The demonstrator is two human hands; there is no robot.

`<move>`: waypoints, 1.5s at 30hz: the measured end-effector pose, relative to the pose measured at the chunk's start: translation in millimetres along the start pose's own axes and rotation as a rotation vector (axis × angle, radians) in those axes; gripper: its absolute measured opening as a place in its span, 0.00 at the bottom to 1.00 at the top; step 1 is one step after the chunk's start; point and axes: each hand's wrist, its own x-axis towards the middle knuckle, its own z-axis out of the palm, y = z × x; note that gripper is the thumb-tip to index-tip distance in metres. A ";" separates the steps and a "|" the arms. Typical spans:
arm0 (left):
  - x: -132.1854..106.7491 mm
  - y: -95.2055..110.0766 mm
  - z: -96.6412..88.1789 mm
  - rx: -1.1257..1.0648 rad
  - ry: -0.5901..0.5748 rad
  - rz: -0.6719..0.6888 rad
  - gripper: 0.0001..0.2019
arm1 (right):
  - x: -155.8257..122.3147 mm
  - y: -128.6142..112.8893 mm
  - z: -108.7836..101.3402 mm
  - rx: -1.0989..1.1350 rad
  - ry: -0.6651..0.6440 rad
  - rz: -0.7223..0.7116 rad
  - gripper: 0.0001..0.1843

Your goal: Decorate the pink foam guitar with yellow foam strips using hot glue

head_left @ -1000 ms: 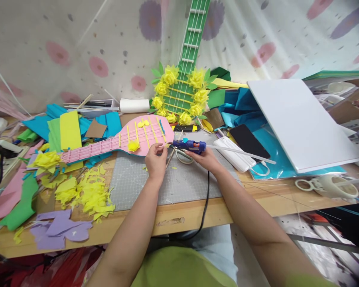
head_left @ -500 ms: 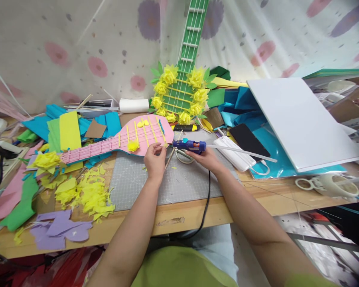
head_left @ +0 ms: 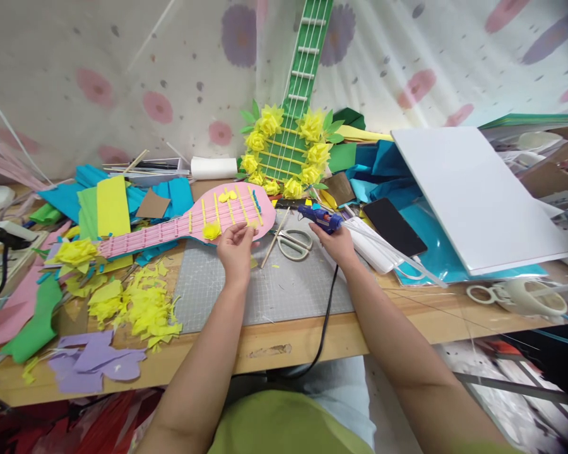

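My right hand (head_left: 337, 246) grips a blue hot glue gun (head_left: 322, 218), its nozzle pointing left and a long clear glue stick (head_left: 397, 252) sticking out of its back. With thumb and fingertips, my left hand (head_left: 235, 251) pinches a small yellow paper piece (head_left: 252, 224), partly hidden by the fingers. Just beyond it lies a pink paper instrument (head_left: 208, 208) shaped like a lute, with yellow strips and a yellow paper flower (head_left: 211, 231) on its body. Scissors (head_left: 295, 244) and a thin wooden stick (head_left: 271, 246) rest between my hands on the grey cutting mat (head_left: 218, 296).
A green paper instrument (head_left: 288, 148) ringed with yellow flowers leans at the back. Yellow paper scraps (head_left: 142, 306) and purple pieces (head_left: 97, 362) lie left. A black phone (head_left: 395, 226), white power strip (head_left: 372, 246) and white board (head_left: 478, 195) occupy the right. The gun's black cord (head_left: 329, 315) hangs over the table edge.
My right hand has drawn the glue gun away to the right and slightly up, uncovering the scissors. My left hand has shifted a little left with the yellow piece.
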 end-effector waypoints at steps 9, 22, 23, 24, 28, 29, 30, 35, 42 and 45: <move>45.4 74.2 -60.8 0.098 0.012 0.099 0.13 | 15.0 6.9 8.2 -0.359 0.029 0.075 0.30; 67.1 96.6 -126.7 0.395 -0.101 -0.161 0.12 | -24.1 -19.9 -21.2 -0.864 -0.066 -0.171 0.21; 67.6 95.7 -127.0 0.419 -0.116 -0.180 0.13 | -27.9 -25.4 -19.0 -0.859 -0.136 -0.176 0.18; 68.1 94.6 -127.1 0.441 -0.130 -0.197 0.14 | -30.8 -30.5 -14.8 -0.837 -0.209 -0.210 0.15; 71.0 87.8 -127.0 0.508 -0.171 -0.205 0.16 | -33.6 -46.5 15.5 -0.711 -0.426 -0.606 0.09; 71.9 86.1 -127.2 0.521 -0.168 -0.200 0.16 | -32.6 -49.4 24.4 -0.709 -0.458 -0.701 0.12; 72.6 84.7 -127.6 0.534 -0.159 -0.198 0.16 | -31.5 -51.9 32.8 -0.727 -0.481 -0.765 0.14; 75.7 81.1 -131.9 0.560 -0.165 -0.209 0.14 | -27.4 -55.5 60.7 -0.863 -0.503 -0.844 0.13; 84.5 83.7 -135.0 0.632 -0.261 -0.233 0.14 | -30.8 -41.0 67.4 -0.845 -0.298 -0.856 0.15; 89.2 86.1 -135.2 0.639 -0.310 -0.246 0.15 | -32.8 -38.1 65.5 -0.743 -0.182 -0.791 0.16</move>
